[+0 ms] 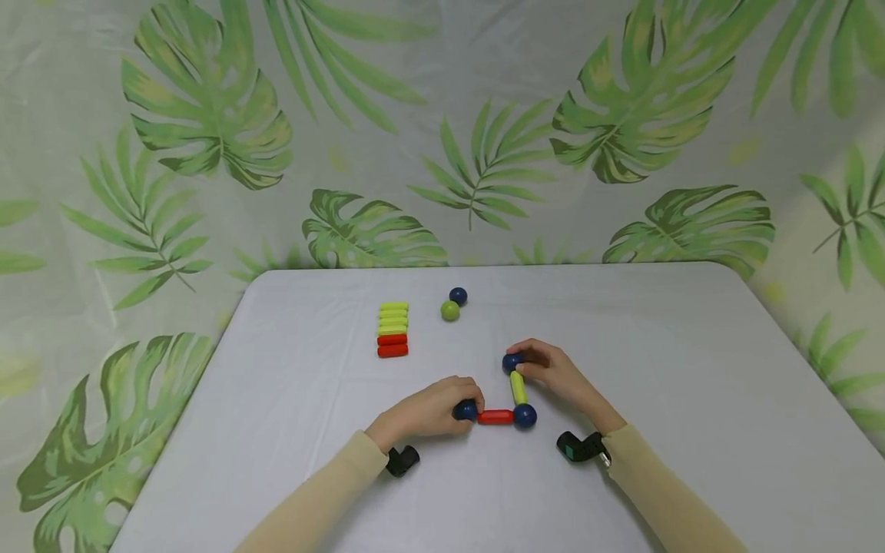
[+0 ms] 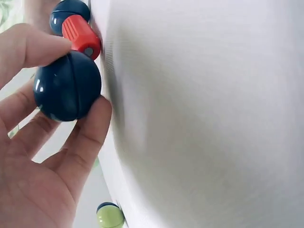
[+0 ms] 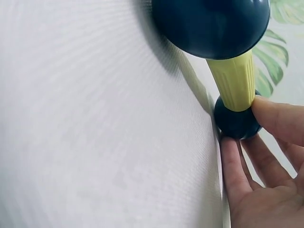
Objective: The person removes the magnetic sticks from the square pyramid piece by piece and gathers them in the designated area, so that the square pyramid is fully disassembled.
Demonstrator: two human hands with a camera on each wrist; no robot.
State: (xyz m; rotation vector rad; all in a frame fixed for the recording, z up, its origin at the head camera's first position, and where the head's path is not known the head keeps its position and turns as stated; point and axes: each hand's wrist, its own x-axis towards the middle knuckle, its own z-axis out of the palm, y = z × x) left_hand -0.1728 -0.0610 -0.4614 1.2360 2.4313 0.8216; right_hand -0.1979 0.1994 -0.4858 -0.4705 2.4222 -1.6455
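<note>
My left hand [image 1: 435, 407] grips a dark blue ball [image 2: 69, 86] between thumb and fingers, low over the white table. Right at that ball is the end of a red magnetic rod [image 1: 495, 417], whose other end meets a second blue ball [image 1: 525, 416] at the corner. From this corner a yellow-green rod [image 1: 518, 389] runs away toward the back, up to a third blue ball [image 3: 237, 119]. The fingers and thumb of my right hand [image 1: 553, 374] pinch that third ball beside the rod's end. Together the pieces form an L shape.
Left of centre lie several yellow-green rods [image 1: 393, 313] in a stack-like row, with two red rods [image 1: 392, 346] at its near end. Farther back a green ball [image 1: 450, 310] sits next to a blue ball [image 1: 459, 295]. A leaf-print cloth [image 1: 484, 169] hangs behind the table [image 1: 657, 330].
</note>
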